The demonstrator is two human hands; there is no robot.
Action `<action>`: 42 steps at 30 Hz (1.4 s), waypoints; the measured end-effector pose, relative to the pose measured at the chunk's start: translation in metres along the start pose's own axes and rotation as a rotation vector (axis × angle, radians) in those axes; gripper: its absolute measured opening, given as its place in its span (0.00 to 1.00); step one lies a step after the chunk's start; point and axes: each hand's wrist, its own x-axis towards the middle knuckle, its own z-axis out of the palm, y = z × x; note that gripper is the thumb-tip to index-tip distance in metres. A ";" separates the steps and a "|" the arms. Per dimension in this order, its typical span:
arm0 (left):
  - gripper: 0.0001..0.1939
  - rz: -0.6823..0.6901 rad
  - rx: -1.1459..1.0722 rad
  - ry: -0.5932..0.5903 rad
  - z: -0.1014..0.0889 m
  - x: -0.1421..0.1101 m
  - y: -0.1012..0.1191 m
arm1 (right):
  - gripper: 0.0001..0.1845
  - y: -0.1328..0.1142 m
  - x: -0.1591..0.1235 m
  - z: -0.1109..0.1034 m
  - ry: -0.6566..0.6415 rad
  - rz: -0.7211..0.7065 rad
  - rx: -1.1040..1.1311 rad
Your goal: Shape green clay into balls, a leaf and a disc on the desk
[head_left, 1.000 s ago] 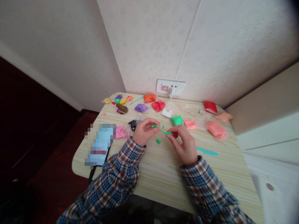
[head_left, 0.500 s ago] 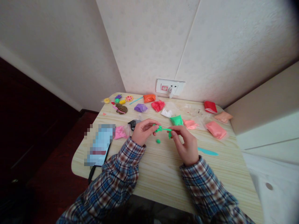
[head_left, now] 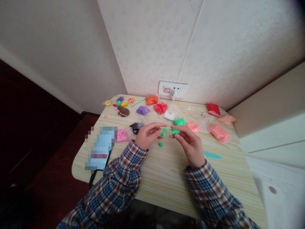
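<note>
My left hand [head_left: 149, 135] pinches a lump of bright green modelling clay [head_left: 163, 132] between thumb and fingers. Facing it across a small gap, my right hand [head_left: 190, 141] grips another piece of green clay [head_left: 175, 131], whose thin end points left. Whether a fine strand still joins the two pieces I cannot tell. On the table just below the gap lies a small green clay ball [head_left: 160, 144]. Behind my hands is a bag of green clay [head_left: 179, 121]. A flat turquoise clay knife [head_left: 213, 155] rests to the right of my right hand.
Several clay bags, among them purple [head_left: 143, 110], red [head_left: 160, 108] and pink [head_left: 219, 133], are spread over the table [head_left: 164, 178]. Small clay figures, including a brown coiled one [head_left: 123, 111], sit at the back left. A phone [head_left: 102, 148] lies left of my left arm.
The green clay, stretched as a strand between my hands half a second ago, is now in two lumps with a narrow gap. My right hand's piece has turned from hanging down to level.
</note>
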 end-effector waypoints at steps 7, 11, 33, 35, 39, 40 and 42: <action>0.16 0.010 -0.040 0.010 0.001 0.001 -0.003 | 0.12 0.009 0.001 0.000 0.025 0.113 0.092; 0.16 -0.015 -0.016 0.027 -0.001 0.001 -0.004 | 0.11 0.012 0.002 0.000 0.006 0.102 0.081; 0.13 0.179 0.085 0.223 -0.013 0.006 -0.003 | 0.21 0.038 -0.036 -0.022 -0.240 -0.240 -0.652; 0.13 0.198 0.076 0.224 -0.014 0.005 -0.003 | 0.26 0.034 -0.056 -0.017 -0.266 -0.255 -0.710; 0.13 0.239 0.051 0.233 -0.017 0.004 -0.004 | 0.34 0.028 -0.081 -0.012 -0.422 -0.365 -0.912; 0.13 0.249 0.045 0.240 -0.018 0.003 -0.005 | 0.35 0.028 -0.083 -0.013 -0.440 -0.383 -0.978; 0.14 0.271 0.035 0.266 -0.021 0.003 -0.005 | 0.34 0.028 -0.085 -0.020 -0.413 -0.381 -1.066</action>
